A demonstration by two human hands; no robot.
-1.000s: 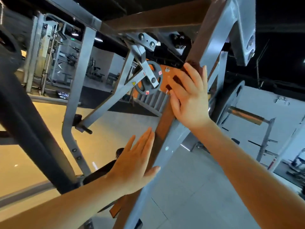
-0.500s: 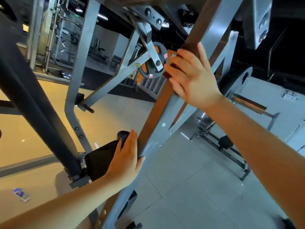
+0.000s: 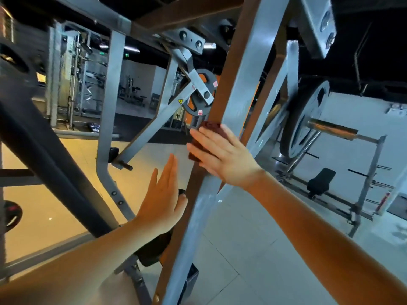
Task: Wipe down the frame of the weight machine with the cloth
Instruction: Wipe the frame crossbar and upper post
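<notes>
**Cloth on the slanted beam, right hand pressing**

Hands: two, both in view.
- The right hand lies flat with its fingers straight and close together. It presses the cloth against the slanted beam of the frame. No finger curls round the cloth; pressure alone holds it.
- The left hand is also flat, fingers straight and together, and holds nothing. It sits lower than the right, just beside the beam's brown side. The thumb is at the beam's edge, but I cannot tell whether it touches.

Cloth: one, dark red. It shows past the right fingertips and again under that hand's lower edge, on the beam's brown side.

Beam: grey front, brown side, running from upper right to lower left.

Plates: three counted.
- One dark plate behind the beam.
- One pale plate to the right of the beam.
- One dark plate low at the left edge.
- A fourth round shape at the upper left is too blurred to call.

Other items: one yellow warning sticker on the brace, and one bracket with two bolts. The floor is pale tile.
</notes>
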